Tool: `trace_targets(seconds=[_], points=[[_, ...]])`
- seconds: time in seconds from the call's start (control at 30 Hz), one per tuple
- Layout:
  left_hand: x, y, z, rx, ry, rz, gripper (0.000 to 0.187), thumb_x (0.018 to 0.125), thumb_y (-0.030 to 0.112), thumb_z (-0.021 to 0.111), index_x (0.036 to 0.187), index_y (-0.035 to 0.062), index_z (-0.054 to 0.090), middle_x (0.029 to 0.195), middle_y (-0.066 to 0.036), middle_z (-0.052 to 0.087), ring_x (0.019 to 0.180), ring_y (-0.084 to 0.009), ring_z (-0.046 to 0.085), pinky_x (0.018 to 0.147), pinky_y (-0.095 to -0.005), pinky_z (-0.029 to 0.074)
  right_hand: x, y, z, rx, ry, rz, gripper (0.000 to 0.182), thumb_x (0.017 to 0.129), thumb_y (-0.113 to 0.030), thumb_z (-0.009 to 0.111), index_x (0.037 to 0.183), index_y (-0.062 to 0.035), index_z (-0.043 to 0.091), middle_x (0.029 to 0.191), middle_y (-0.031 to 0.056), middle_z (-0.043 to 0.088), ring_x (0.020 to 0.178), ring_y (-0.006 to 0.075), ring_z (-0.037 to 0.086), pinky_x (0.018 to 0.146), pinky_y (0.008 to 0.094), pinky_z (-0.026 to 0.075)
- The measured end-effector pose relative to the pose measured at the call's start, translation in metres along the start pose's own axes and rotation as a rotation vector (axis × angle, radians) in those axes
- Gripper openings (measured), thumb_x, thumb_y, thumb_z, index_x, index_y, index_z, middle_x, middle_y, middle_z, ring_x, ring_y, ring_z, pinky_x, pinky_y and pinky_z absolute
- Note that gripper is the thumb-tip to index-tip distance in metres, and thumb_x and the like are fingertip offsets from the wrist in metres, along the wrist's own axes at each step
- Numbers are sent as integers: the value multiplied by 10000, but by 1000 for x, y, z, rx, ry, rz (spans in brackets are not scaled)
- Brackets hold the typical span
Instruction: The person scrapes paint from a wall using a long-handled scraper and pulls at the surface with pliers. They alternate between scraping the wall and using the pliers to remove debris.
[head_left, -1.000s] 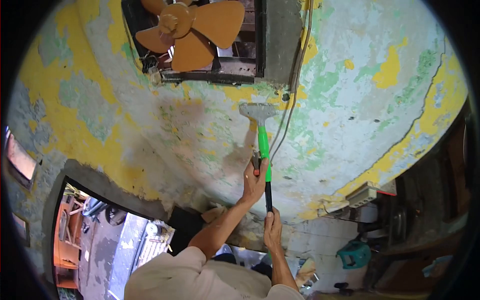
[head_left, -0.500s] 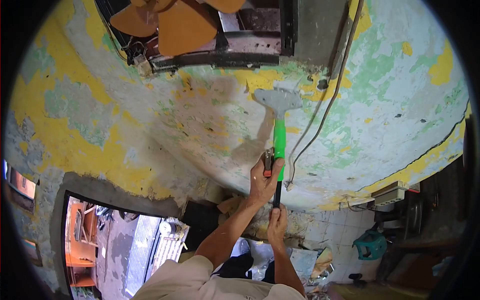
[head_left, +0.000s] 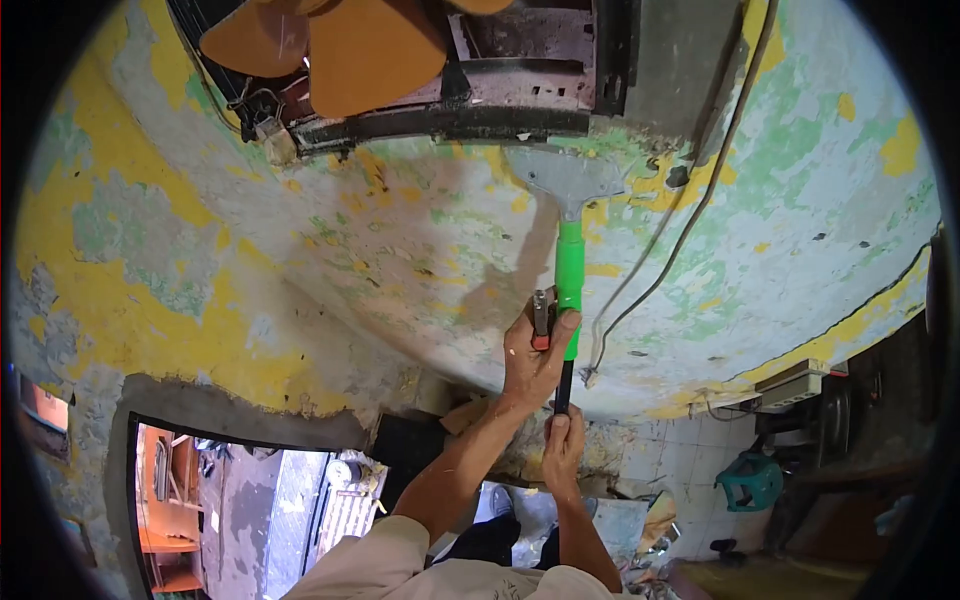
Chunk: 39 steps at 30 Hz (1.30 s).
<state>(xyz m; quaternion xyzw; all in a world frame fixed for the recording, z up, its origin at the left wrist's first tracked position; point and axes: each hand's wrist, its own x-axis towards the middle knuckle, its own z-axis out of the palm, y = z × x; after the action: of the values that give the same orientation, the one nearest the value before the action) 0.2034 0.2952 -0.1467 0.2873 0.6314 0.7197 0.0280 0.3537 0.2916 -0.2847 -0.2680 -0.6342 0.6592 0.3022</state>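
Observation:
A long-handled scraper (head_left: 569, 258) with a wide flat metal blade, a green grip and a black shaft points up the wall. Its blade (head_left: 565, 178) lies against the peeling paint just under the opening's lower edge. My left hand (head_left: 533, 355) is closed round the lower part of the green grip. A small metal piece with a red end (head_left: 541, 342) also shows at my left fingers; its kind I cannot make out. Lower down, my right hand (head_left: 563, 450) is wrapped round the black shaft.
Above the blade, an orange-bladed fan (head_left: 375, 60) sits in a dark-framed opening. A loose cable (head_left: 690, 235) runs down the wall right of the scraper. A doorway (head_left: 250, 510) stands lower left. A teal plastic stool (head_left: 750, 483) is at lower right, near floor debris (head_left: 655, 525).
The scraper blade has slid up the wall, closer to the opening's lower edge. Both hands keep their hold, and the view has shifted slightly.

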Motion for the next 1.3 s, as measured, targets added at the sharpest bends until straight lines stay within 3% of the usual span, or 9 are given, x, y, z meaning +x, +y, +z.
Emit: trace_targets(seconds=[0.4,0.5,0.6,0.87,1.0,1.1,1.2,1.23,1.3], points=[[-9,-16,-21,-17,-1,-59,324,1072,297,692,1142,-18,671,886,-19,671,788,-84,593,713,-271,496,0,14,15,-84,16,-35,403,1139,-327,495,1267,35,616,795,34,532,695,134,467,610,330,400],[-15,-7,-14,-113,145,-71,343,1058,329,711,1030,-5,633,799,12,566,718,-85,467,640,-284,424,-10,33,21,-117,38,-61,417,1135,-341,501,1263,38,618,774,37,530,681,140,456,603,340,399],[15,14,-38,132,82,-6,346,1079,336,676,1136,-5,675,882,0,650,786,-87,561,708,-283,479,20,13,37,-85,2,-63,424,1132,-344,505,1263,44,615,777,55,527,686,157,469,618,352,414],[2,-13,-62,33,153,-39,358,1072,358,684,1131,5,677,877,0,664,772,-77,595,674,-285,491,-3,20,57,-63,-45,58,417,1127,-330,502,1223,60,613,888,159,567,833,260,541,773,412,470],[15,2,-77,13,125,-68,352,1069,357,690,1129,10,679,867,8,654,768,-71,584,672,-279,481,0,-8,74,-52,-109,94,434,1139,-362,497,1224,47,613,878,101,545,805,194,508,720,369,442],[-1,-2,-81,1,180,-97,304,1071,327,693,1059,25,655,792,68,509,715,-48,413,652,-250,388,-30,14,76,-44,-81,66,439,1141,-379,497,1219,37,612,835,67,506,764,148,473,670,345,420],[11,-2,-91,30,192,-7,327,1072,344,688,1042,21,645,792,68,512,720,-55,419,656,-253,390,-14,15,98,26,-77,67,424,1141,-369,501,1218,34,611,813,47,497,733,138,464,653,332,418],[24,-4,-97,-11,184,59,332,1075,333,680,1059,2,661,845,27,604,753,-74,502,682,-282,456,0,8,108,29,-84,37,418,1140,-361,507,1220,36,611,827,36,505,740,131,462,662,322,417],[29,-1,-103,8,156,-5,337,1076,338,681,1054,2,659,855,23,609,765,-75,509,692,-280,456,9,-6,115,26,-91,37,401,1138,-345,513,1225,33,616,850,19,524,751,117,455,678,308,417]])
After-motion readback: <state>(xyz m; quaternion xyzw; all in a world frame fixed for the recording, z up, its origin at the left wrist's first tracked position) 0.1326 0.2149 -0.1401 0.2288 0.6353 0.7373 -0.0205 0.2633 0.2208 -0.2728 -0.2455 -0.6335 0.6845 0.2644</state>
